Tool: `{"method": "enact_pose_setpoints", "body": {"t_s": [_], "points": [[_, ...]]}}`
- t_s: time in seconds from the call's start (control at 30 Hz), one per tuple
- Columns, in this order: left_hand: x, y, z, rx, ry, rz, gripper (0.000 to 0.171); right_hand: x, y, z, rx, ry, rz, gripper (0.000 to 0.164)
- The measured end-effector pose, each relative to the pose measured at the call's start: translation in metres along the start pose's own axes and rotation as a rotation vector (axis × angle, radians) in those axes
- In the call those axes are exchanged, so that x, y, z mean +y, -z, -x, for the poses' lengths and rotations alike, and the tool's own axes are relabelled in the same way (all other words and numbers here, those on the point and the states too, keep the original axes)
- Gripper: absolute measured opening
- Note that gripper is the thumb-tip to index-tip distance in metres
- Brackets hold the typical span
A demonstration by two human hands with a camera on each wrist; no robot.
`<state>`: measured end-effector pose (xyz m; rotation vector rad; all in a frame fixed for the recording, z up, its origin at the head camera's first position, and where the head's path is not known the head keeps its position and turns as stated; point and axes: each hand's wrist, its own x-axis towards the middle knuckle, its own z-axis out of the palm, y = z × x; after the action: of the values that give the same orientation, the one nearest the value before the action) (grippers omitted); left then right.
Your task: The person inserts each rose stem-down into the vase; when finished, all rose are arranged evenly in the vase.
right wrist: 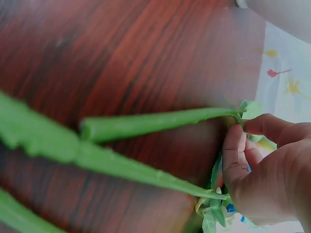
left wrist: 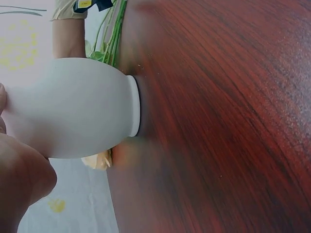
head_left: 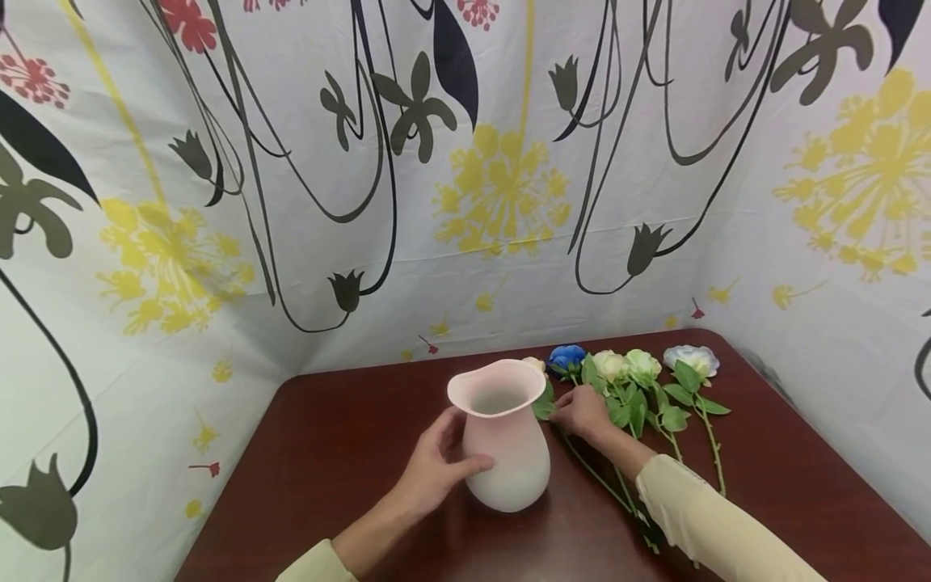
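From my head view I see the pale pink-and-white vase [head_left: 507, 457] upright on the dark red table [head_left: 349, 461], just below and right of the frame's centre. The left hand [head_left: 435, 467] is curled round the vase's left side, thumb across the front. Apart from it, on the vase's other side, the right hand [head_left: 582, 412] is at right of centre; in my right wrist view I see its thumb and fingers pinching a green stem [right wrist: 165, 121] beside leaves. Just above this hand in the head view lies a blue rose [head_left: 567, 356], with a cream rose [head_left: 609, 366], a greenish-white rose [head_left: 643, 368] and a bluish-white rose [head_left: 691, 359] to its right. My left wrist view shows a peach bloom [left wrist: 98, 160] at lower left, partly hidden by the vase.
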<state>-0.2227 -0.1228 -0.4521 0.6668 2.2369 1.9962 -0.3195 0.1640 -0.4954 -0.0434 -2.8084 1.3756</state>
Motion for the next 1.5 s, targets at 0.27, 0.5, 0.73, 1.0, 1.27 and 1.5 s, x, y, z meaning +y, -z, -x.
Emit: {"method": "enact_pose_setpoints", "body": {"t_s": [0.27, 0.5, 0.73, 1.0, 1.27, 1.5], "points": [[0.001, 0.001, -0.001, -0.002, -0.002, -0.007, 0.070, -0.018, 0.020, 0.005, -0.049, -0.106, -0.357, 0.027], [0.001, 0.001, -0.001, 0.000, -0.011, -0.012, 0.070, -0.035, 0.050, 0.003, -0.082, -0.134, -0.612, 0.047], [0.001, 0.002, 0.000, -0.005, 0.002, -0.011, 0.070, -0.053, 0.087, 0.007, -0.129, -0.083, -1.015, 0.025], [0.002, 0.001, 0.000, -0.005, -0.007, -0.012, 0.071, -0.080, 0.133, 0.025, -0.075, -0.028, -1.305, 0.019], [0.002, 0.002, 0.000, -0.016, -0.014, -0.004, 0.070, -0.105, 0.164, 0.040, -0.033, 0.126, -1.510, 0.019], [0.003, 0.001, 0.001, -0.017, -0.020, -0.010, 0.069, -0.128, 0.175, 0.049, 0.009, 0.219, -1.653, 0.018]]}}
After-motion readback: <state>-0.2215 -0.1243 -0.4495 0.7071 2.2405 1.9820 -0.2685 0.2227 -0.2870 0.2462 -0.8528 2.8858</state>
